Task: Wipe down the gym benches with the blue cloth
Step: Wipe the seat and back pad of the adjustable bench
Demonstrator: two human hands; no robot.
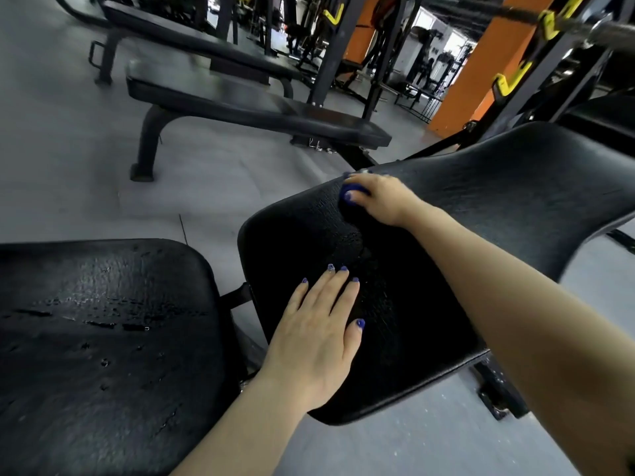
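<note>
A black padded bench back (pixel 498 201) runs from the centre up to the right, its near part wet and shiny. My right hand (pixel 381 197) grips a bunched blue cloth (pixel 350 190) and presses it on the pad near its left edge; most of the cloth is hidden under the fingers. My left hand (pixel 319 328) lies flat on the lower end of the same pad, fingers straight. To the left sits the black seat pad (pixel 103 321), with wet streaks and drops on it.
Another flat black bench (pixel 240 104) stands on the grey floor beyond, with a further bench (pixel 192 39) behind it. Black rack uprights with yellow hooks (pixel 512 80) and an orange pillar (pixel 481 73) rise at the upper right. A barbell end (pixel 608 29) pokes in at top right.
</note>
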